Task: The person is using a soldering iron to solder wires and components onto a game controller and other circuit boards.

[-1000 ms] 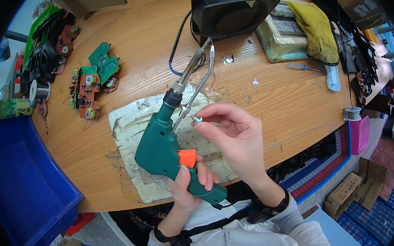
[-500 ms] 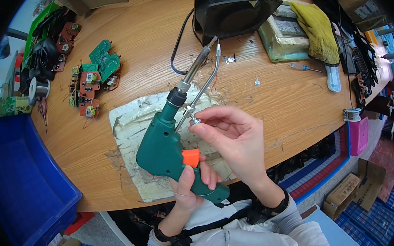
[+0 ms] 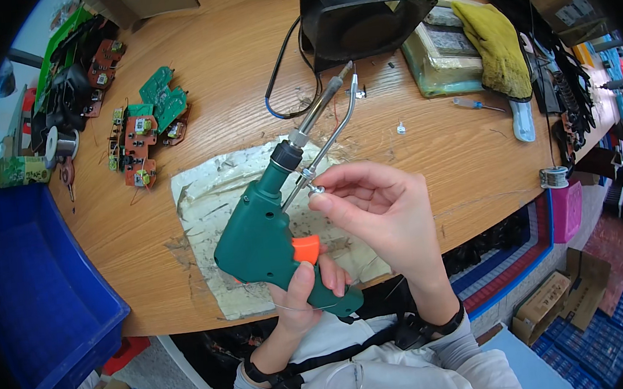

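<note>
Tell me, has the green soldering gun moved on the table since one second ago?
No. The green soldering gun sits over the same worn mat, its tip just short of the black fan.

Table (image 3: 239,45): round-edged, light wood grain.
Near middle: worn silvery mat (image 3: 215,195).
Far left: green and orange circuit boards (image 3: 144,127).
Far middle: black fan (image 3: 358,12).
Far right: tray (image 3: 440,57), yellow cloth (image 3: 495,45), small screwdriver (image 3: 478,103).
Right edge: solder spool (image 3: 553,177).
</note>
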Demonstrator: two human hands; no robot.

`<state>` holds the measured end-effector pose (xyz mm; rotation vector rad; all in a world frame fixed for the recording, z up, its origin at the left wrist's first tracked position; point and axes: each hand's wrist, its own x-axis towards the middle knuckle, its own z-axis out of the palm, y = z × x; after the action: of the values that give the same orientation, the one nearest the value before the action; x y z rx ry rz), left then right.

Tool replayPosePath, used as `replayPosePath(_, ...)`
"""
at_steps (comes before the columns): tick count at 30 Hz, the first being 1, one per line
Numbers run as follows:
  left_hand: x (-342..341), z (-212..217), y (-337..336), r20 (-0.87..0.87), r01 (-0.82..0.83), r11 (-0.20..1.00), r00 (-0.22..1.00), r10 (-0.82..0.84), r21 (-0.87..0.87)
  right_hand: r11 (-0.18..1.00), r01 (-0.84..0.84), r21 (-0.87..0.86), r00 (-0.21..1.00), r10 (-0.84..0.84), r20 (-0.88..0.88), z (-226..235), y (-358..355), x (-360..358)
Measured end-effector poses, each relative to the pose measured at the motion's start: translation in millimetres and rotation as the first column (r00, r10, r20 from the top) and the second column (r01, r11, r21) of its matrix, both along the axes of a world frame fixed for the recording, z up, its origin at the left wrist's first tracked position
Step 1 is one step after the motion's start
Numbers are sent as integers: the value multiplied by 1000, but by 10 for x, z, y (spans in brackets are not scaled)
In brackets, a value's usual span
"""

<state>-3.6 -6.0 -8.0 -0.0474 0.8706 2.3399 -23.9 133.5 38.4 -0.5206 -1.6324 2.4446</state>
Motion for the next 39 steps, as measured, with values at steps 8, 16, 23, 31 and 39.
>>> replayPosePath(8,9,-16,-4,-14,2,1000,1000,-3,-28,993,-60,-102,997,64,36,-20,42,5)
replayPosePath(16,18,-20,6,-11,-1,1000,1000,1,-17,981,-34,-193,998,43,44,-45,47,10)
replayPosePath(23,9,-5,2,-28,-8,998,1000,7,-59,982,-2,-188,1000,4,13,-75,5,4)
replayPosePath(31,17,43,42,-86,-7,980,996,-11,-199,978,9,-209,1000,-9,0,-105,-16,13)
replayPosePath(39,6,35,31,-89,-1,980,996,-17,-198,990,27,-137,999,-30,-24,-39,-34,14)
